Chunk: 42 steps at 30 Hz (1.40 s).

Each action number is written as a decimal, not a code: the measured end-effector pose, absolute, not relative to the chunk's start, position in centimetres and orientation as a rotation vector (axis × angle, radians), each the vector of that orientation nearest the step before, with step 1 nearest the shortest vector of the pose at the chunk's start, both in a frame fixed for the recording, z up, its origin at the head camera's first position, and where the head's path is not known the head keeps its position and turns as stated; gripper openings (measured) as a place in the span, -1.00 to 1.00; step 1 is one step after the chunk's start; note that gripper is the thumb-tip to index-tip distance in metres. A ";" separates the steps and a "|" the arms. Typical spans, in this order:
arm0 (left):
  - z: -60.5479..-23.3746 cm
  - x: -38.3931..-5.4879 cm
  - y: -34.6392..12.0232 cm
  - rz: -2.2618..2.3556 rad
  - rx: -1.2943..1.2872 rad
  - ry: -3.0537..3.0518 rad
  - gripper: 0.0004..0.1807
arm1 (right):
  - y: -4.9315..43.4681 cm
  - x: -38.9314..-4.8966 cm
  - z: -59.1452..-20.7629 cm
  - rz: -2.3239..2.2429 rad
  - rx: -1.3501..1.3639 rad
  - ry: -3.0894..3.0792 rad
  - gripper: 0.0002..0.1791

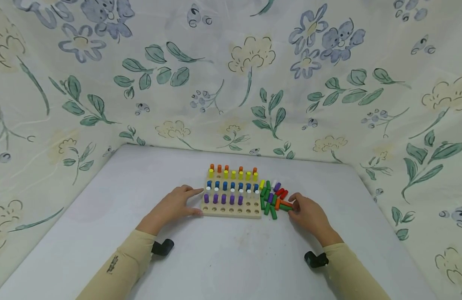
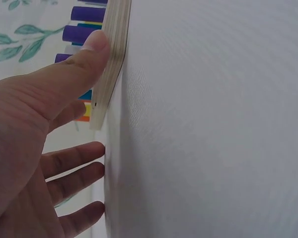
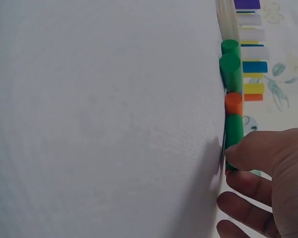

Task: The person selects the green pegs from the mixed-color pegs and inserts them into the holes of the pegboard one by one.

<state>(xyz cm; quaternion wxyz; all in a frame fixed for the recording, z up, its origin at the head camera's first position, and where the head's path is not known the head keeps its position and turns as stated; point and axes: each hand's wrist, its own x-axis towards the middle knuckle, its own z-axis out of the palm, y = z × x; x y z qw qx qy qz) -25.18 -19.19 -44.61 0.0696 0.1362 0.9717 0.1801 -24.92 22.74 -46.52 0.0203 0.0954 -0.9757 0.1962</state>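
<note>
A wooden pegboard (image 1: 231,213) lies on the table with rows of orange, yellow, blue, white and purple pegs (image 1: 224,198) standing in it. Holes show in its front row and at the right end of the purple row. My left hand (image 1: 174,204) rests its thumb and extended index finger against the board's left edge; its other fingers are spread. Right of the board, my right hand (image 1: 307,212) has thumb and fingertips at the end of an orange peg (image 1: 286,203), which it seems to pinch. A green peg (image 3: 234,130) lies right by that thumb.
Loose pegs, mostly green (image 1: 274,213), with some red (image 1: 284,194), purple (image 1: 277,186), yellow and white ones, lie piled against the board's right side. A flower-patterned cloth (image 1: 253,96) hangs behind the white table (image 1: 231,258).
</note>
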 end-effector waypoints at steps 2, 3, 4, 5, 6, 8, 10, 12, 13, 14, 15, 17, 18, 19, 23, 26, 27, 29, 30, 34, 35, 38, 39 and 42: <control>-44.5 -25.1 -19.2 0.536 0.426 2.923 -0.10 | 22.7 -24.9 -46.5 0.608 0.298 -3.025 -0.61; -44.4 -25.0 -19.1 0.531 0.434 2.924 -0.11 | 22.7 -24.8 -46.5 0.606 0.300 -3.024 -0.61; -44.4 -25.0 -19.1 0.527 0.441 2.923 -0.12 | 22.7 -24.8 -46.4 0.604 0.301 -3.023 -0.61; -44.4 -25.0 -19.1 0.526 0.444 2.922 -0.13 | 22.7 -24.8 -46.4 0.601 0.298 -3.023 -0.61; -44.4 -25.0 -19.1 0.526 0.447 2.921 -0.13 | 22.7 -24.8 -46.4 0.599 0.295 -3.023 -0.61; -44.4 -25.0 -19.1 0.529 0.446 2.915 -0.14 | 22.8 -24.7 -46.4 0.592 0.299 -3.024 -0.61; -44.5 -25.0 -19.2 0.535 0.442 2.908 -0.15 | 22.8 -24.7 -46.3 0.586 0.300 -3.027 -0.62; -44.5 -25.0 -19.2 0.521 0.447 2.909 -0.15 | 22.8 -24.6 -46.1 0.580 0.305 -3.031 -0.61; -44.5 -25.0 -19.2 0.512 0.448 2.910 -0.15 | 22.8 -24.6 -46.1 0.581 0.306 -3.032 -0.61; -44.5 -25.0 -19.2 0.504 0.448 2.912 -0.14 | 22.8 -24.5 -46.0 0.581 0.303 -3.034 -0.61; -44.5 -25.0 -19.3 0.497 0.446 2.912 -0.14 | 22.9 -24.5 -45.9 0.581 0.302 -3.035 -0.61; -44.5 -25.1 -19.3 0.487 0.440 2.910 -0.14 | 22.9 -24.4 -45.8 0.583 0.300 -3.039 -0.60; -44.5 -25.1 -19.3 0.488 0.430 2.904 -0.14 | 23.0 -24.4 -45.8 0.585 0.296 -3.041 -0.60; -44.5 -25.1 -19.3 0.493 0.418 2.895 -0.13 | 23.0 -24.3 -45.8 0.586 0.293 -3.044 -0.59; -44.5 -25.1 -19.3 0.494 0.388 2.862 -0.12 | 23.2 -24.2 -45.8 0.575 0.300 -3.045 -0.59; -44.4 -25.0 -19.3 0.502 0.377 2.849 -0.12 | 23.3 -24.0 -45.7 0.558 0.319 -3.033 -0.59; -44.4 -25.0 -19.3 0.509 0.373 2.845 -0.12 | 23.3 -24.0 -45.6 0.554 0.326 -3.029 -0.59; -44.4 -25.1 -19.3 0.518 0.366 2.839 -0.12 | 23.4 -23.9 -45.5 0.547 0.341 -3.020 -0.59; -44.4 -25.1 -19.3 0.523 0.366 2.837 -0.12 | 23.4 -23.8 -45.4 0.544 0.347 -3.017 -0.59; -44.4 -25.1 -19.3 0.525 0.361 2.830 -0.11 | 23.4 -23.7 -45.1 0.536 0.351 -3.011 -0.58; -44.4 -25.1 -19.3 0.520 0.365 2.832 -0.11 | 23.4 -23.7 -45.0 0.535 0.348 -3.009 -0.57; -44.4 -25.1 -19.4 0.508 0.374 2.836 -0.12 | 23.4 -23.6 -44.9 0.535 0.345 -3.006 -0.57; -44.5 -25.2 -19.4 0.505 0.375 2.836 -0.12 | 23.4 -23.6 -45.0 0.537 0.348 -3.004 -0.57; -44.7 -25.3 -19.4 0.500 0.381 2.839 -0.11 | 23.5 -23.6 -45.1 0.557 0.369 -2.988 -0.58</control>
